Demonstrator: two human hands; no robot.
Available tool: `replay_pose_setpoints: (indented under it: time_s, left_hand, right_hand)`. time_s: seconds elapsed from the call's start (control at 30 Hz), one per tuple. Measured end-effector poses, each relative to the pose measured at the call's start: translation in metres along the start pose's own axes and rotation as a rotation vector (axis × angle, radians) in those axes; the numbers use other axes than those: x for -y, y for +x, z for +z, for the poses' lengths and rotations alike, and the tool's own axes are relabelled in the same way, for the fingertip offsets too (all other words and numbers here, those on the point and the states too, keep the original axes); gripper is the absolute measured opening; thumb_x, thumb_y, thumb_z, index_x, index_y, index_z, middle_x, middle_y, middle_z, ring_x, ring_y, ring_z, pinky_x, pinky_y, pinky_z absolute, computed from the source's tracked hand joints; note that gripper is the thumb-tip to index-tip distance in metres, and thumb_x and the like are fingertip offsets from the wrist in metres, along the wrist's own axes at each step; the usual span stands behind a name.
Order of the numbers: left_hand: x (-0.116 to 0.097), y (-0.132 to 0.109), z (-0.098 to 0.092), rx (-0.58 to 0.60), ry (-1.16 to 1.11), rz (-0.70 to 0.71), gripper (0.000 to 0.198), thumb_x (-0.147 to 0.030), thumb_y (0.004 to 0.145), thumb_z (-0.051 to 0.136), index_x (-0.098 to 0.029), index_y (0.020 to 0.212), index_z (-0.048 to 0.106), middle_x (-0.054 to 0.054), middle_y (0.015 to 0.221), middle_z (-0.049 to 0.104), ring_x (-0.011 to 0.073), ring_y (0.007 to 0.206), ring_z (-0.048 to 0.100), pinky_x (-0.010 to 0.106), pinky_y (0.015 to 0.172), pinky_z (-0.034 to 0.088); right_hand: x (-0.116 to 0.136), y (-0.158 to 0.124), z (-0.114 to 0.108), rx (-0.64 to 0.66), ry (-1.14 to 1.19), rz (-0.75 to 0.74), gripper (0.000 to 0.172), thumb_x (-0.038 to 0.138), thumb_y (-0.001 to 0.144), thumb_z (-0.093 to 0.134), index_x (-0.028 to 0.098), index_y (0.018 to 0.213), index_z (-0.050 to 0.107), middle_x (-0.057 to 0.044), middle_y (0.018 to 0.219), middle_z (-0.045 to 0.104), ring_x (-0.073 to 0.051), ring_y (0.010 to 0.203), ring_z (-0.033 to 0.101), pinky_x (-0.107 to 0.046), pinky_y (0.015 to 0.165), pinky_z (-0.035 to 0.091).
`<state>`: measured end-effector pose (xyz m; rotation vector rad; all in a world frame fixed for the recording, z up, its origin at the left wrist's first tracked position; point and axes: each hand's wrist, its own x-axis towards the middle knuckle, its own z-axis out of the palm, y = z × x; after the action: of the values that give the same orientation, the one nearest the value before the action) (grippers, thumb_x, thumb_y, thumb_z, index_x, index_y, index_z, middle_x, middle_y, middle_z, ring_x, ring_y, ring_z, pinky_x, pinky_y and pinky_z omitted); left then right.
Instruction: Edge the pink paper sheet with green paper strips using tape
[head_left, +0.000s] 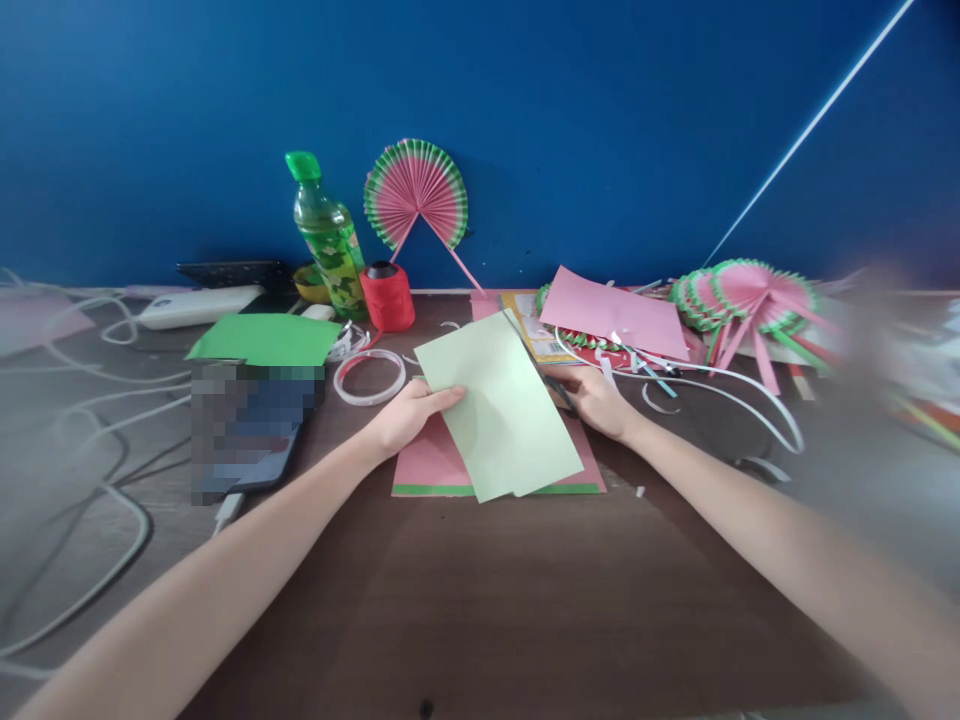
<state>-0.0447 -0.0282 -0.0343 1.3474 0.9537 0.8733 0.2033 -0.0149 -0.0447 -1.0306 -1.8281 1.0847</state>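
Note:
A sheet of pale green paper is tilted over the middle of the desk. My left hand pinches its left edge, thumb on top and the other fingers mostly hidden beneath. At the sheet's right edge, my right hand is closed around dark-handled scissors. A slim blade shows along the paper's upper right edge; how far the blades are apart is unclear. Beneath the sheet lies pink paper with a green strip along its near edge.
Behind are a green bottle, red object, and pink-green paper fan. Left are a tape roll, green paper, phone and cables. Right are pink paper, more fans, a white cable and paper scraps.

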Motion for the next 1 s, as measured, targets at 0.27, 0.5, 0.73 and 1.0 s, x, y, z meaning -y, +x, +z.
replay_pose_setpoints:
  time_s: [0.27,0.5,0.73,1.0]
  left_hand:
    - [0.001,0.001,-0.001,0.005,0.003,0.009,0.042,-0.044,0.070,0.066,-0.011,0.097,0.070,0.011,0.104,0.069,0.0291,0.100,0.062,0.041,0.096,0.043]
    - [0.001,0.001,0.000,0.028,-0.006,-0.043,0.036,-0.040,0.070,0.067,-0.012,0.091,0.071,0.012,0.098,0.071,0.0283,0.096,0.063,0.040,0.093,0.044]
    - [0.005,0.006,0.000,-0.391,-0.265,0.036,0.018,-0.027,0.062,0.067,-0.012,0.071,0.066,0.007,0.076,0.071,0.0259,0.083,0.066,0.036,0.081,0.050]
    - [-0.002,0.016,-0.002,-0.526,-0.495,0.093,0.016,-0.025,0.082,0.049,-0.014,0.086,0.060,0.006,0.079,0.070,0.0210,0.085,0.066,0.033,0.078,0.052]
  right_hand:
    - [-0.001,0.002,0.000,0.011,0.034,0.027,0.031,0.037,0.075,0.060,0.022,0.100,0.068,-0.003,0.079,0.070,-0.023,0.078,0.064,-0.041,0.072,0.053]
    - [-0.002,0.001,0.002,-0.012,0.097,0.089,0.027,0.037,0.072,0.064,0.020,0.093,0.067,0.002,0.056,0.058,-0.015,0.054,0.055,-0.032,0.057,0.050]
    - [0.012,0.001,-0.004,0.054,0.155,0.118,0.038,0.046,0.075,0.061,0.015,0.097,0.061,0.004,0.055,0.051,-0.010,0.044,0.052,-0.025,0.046,0.039]
    - [0.037,0.008,-0.038,0.157,-0.220,0.239,0.042,0.044,0.073,0.061,0.018,0.107,0.059,-0.005,0.092,0.063,-0.016,0.079,0.060,-0.027,0.065,0.046]
